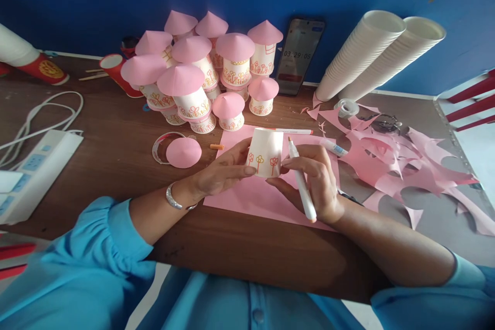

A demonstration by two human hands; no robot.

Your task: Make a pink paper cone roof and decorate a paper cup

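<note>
Between my hands is a white paper cup [265,147], upside down, with red and yellow flowers drawn near its wider rim. My left hand [228,169] grips it from the left side. A white marker [302,185] lies in my right hand [319,180], its orange-brown tip pointing up and away from me; the fingertips of that hand are at the cup's right edge. Under both hands a pink paper sheet [247,198] lies on the table. Near its far edge lie an orange marker cap [217,147] and another marker [294,131].
Several decorated cups with pink cone roofs [181,80] stand at the back, and one loose cone [183,152] lies left. Pink scraps [402,160], tape [347,108] and stacked cups [363,51] are right. A phone [299,56] leans on the wall; a power strip [42,175] lies left.
</note>
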